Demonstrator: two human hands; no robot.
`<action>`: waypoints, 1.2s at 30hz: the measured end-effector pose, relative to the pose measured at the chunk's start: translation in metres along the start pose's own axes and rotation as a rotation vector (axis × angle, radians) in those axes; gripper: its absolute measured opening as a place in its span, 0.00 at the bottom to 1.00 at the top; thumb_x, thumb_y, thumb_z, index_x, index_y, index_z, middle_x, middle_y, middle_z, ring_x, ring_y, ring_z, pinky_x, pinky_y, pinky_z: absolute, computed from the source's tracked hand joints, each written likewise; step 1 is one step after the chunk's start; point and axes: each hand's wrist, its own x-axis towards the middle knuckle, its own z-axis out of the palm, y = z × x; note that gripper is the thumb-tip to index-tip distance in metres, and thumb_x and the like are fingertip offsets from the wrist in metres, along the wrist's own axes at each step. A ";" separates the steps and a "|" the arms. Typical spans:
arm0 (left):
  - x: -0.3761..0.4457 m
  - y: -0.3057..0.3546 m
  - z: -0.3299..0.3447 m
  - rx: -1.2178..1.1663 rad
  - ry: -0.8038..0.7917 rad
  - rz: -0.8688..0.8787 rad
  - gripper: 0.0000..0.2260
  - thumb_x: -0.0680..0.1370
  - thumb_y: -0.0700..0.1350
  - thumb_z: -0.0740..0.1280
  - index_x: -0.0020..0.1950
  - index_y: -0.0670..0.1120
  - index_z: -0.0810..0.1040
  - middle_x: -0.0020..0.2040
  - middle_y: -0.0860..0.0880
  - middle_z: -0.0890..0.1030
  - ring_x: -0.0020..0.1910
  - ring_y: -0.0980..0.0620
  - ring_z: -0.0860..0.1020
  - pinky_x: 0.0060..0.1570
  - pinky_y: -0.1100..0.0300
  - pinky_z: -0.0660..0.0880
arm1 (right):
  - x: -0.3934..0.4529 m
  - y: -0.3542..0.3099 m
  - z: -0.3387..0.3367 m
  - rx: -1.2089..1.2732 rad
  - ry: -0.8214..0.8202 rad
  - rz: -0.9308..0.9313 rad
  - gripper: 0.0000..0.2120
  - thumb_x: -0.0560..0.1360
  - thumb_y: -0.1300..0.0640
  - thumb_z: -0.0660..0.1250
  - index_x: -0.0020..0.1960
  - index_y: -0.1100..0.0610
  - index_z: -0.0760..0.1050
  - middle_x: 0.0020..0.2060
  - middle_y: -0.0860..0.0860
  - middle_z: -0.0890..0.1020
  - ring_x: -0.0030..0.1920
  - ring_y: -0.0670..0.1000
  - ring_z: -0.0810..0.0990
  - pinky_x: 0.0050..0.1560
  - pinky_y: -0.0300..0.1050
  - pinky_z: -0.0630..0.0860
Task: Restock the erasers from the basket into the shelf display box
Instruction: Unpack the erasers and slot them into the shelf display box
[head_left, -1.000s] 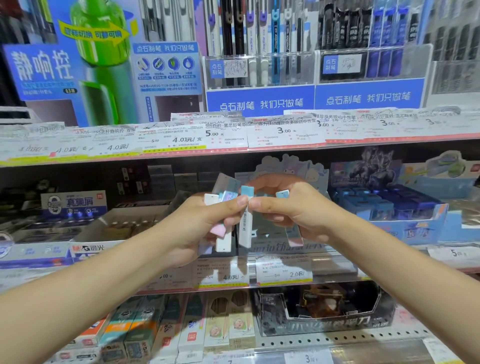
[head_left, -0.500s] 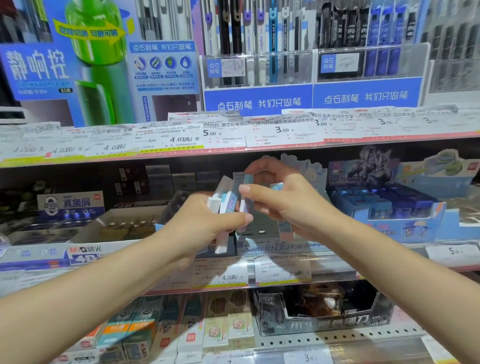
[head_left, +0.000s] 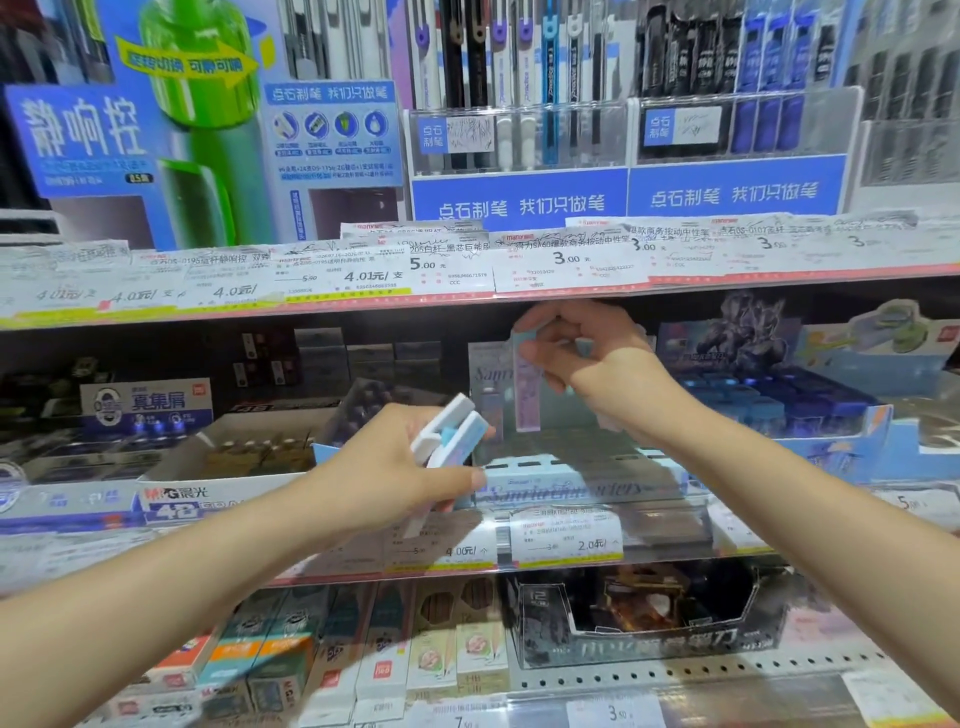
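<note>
We see two bare arms reaching into the middle shelf of a stationery rack. The left hand (head_left: 395, 467) grips a small bunch of erasers (head_left: 449, 436), white with pastel blue and pink ends, its fingers and thumb curled round them; the bunch tilts up to the right and sits just in front of the left end of the display box (head_left: 582, 486). The right hand (head_left: 587, 358) is raised higher, just under the price strip (head_left: 519, 270) of the shelf above, and pinches a single long eraser (head_left: 525, 387) near its top between thumb and fingertips. That eraser hangs upright, its lower end over the inside of the pale blue display box; we cannot tell whether it touches the box floor. The box stands on the shelf edge between a white carton (head_left: 223, 467) on the left and a tray of blue erasers (head_left: 779, 405) on the right. The basket is out of view.
</note>
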 end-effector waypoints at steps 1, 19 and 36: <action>-0.001 -0.002 0.001 0.019 -0.041 -0.015 0.12 0.72 0.42 0.71 0.55 0.50 0.78 0.27 0.51 0.78 0.26 0.57 0.75 0.30 0.66 0.72 | -0.001 0.003 0.003 -0.023 0.003 -0.012 0.12 0.72 0.69 0.66 0.41 0.52 0.74 0.31 0.52 0.75 0.22 0.42 0.68 0.27 0.32 0.67; 0.002 -0.016 -0.002 0.232 -0.261 -0.020 0.16 0.72 0.42 0.71 0.59 0.49 0.77 0.32 0.54 0.75 0.25 0.59 0.73 0.27 0.69 0.69 | 0.005 0.030 0.026 -0.100 -0.041 0.055 0.05 0.72 0.66 0.68 0.43 0.57 0.76 0.32 0.46 0.77 0.28 0.34 0.74 0.33 0.25 0.67; 0.006 -0.026 -0.005 0.285 -0.308 0.022 0.25 0.73 0.44 0.70 0.67 0.59 0.69 0.47 0.41 0.79 0.27 0.59 0.71 0.29 0.70 0.66 | 0.004 0.031 0.021 -0.294 -0.184 -0.014 0.03 0.69 0.63 0.72 0.43 0.57 0.82 0.44 0.51 0.75 0.38 0.40 0.73 0.36 0.28 0.68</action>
